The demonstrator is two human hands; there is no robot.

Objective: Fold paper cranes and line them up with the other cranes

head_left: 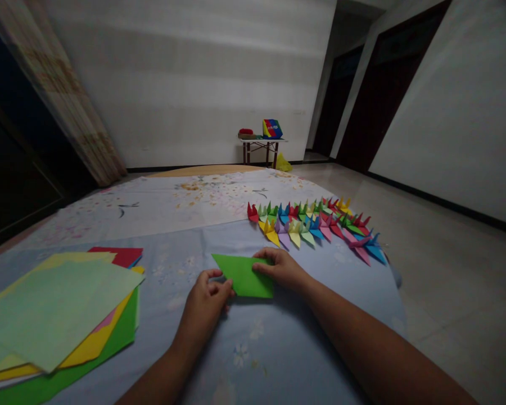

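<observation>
A folded piece of green paper (248, 278) is held between my two hands, just over the pale blue floral cloth (219, 349). My left hand (209, 292) pinches its left edge, thumb on the near side and fingers curled behind. At the upper right corner, my right hand (280, 267) grips the paper between thumb and fingers. The paper has a slanted outline with a pointed upper left corner. Beyond my right hand stand rows of folded paper cranes (295, 229) in red, yellow, green, blue, pink and purple.
A loose stack of coloured paper sheets (67, 306) lies at the left. Across the room, a small table (263, 140) against the wall carries a colourful box (272, 129). A curtain (59, 84) hangs at the left, and dark doors (388, 84) stand at the right.
</observation>
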